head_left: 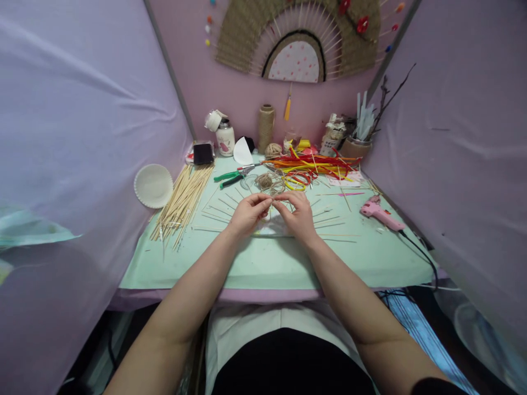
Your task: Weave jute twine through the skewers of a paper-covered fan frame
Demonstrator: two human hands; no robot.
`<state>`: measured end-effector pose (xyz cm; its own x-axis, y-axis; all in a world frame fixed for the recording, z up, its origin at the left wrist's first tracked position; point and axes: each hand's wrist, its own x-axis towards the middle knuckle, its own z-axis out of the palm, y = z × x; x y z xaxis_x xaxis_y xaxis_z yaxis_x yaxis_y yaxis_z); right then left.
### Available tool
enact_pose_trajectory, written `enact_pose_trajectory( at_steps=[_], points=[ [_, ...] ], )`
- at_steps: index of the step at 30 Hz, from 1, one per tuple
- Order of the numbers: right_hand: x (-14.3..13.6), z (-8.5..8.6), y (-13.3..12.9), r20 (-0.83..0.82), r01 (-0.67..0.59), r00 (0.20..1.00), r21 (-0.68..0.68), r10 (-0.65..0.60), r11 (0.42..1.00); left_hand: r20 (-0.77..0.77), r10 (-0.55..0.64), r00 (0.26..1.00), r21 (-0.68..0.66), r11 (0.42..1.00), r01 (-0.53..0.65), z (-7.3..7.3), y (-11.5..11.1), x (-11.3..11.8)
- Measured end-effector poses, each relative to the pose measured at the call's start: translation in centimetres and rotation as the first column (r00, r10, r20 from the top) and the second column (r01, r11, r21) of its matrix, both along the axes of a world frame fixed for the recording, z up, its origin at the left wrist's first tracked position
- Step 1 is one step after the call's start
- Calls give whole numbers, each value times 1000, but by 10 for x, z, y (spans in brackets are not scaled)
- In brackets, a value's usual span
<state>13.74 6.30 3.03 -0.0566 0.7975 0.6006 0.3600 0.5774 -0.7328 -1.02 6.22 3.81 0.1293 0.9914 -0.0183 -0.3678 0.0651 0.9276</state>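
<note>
My left hand (252, 213) and my right hand (297, 213) meet fingertip to fingertip over the middle of the table. Both are closed in a pinch on what looks like thin brown twine (280, 185), whose loose loops lie just beyond the fingers. A small ball of twine (264, 180) rests behind my left hand. Beneath my hands, thin sticks (329, 224) fan out to both sides from a pale half-round piece (275, 226), partly hidden by my fingers.
Wooden sticks (185, 197) are heaped at left, beside a white dish (153, 186). Green-handled pliers (228, 176), scissors (297, 180) and red and yellow strips (317, 162) lie behind my hands. A pink glue gun (381, 213) with a cord is at right. A twine spool (265, 129) stands at the back.
</note>
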Motion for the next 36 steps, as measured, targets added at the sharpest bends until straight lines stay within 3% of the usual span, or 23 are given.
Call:
enact_pose_trajectory(
  at_steps=[6, 11, 17, 22, 28, 36],
  points=[
    [3, -2, 4, -138, -67, 989, -102, 52, 993, -45, 22, 999, 67, 998, -19, -1, -1, 2],
    [4, 3, 3, -213, -87, 976, -168, 50, 982, -189, 85, 978, 173, 984, -52, -4, 1, -1],
    [4, 2, 4, -293, -162, 952, -229, 91, 960, -220, 114, 969, 194, 978, -71, -5, 2, -2],
    [5, -2, 8, -356, -287, 919, -312, 169, 906, -234, 112, 966, 182, 981, -69, -7, 2, -2],
    [5, -2, 8, -398, -340, 899, -376, 181, 862, -273, -34, 961, 85, 995, 59, -4, -2, -2],
    [8, -1, 7, -438, -412, 871, -404, 223, 817, -220, -115, 969, 7, 993, 119, -4, -2, -3]
  ],
)
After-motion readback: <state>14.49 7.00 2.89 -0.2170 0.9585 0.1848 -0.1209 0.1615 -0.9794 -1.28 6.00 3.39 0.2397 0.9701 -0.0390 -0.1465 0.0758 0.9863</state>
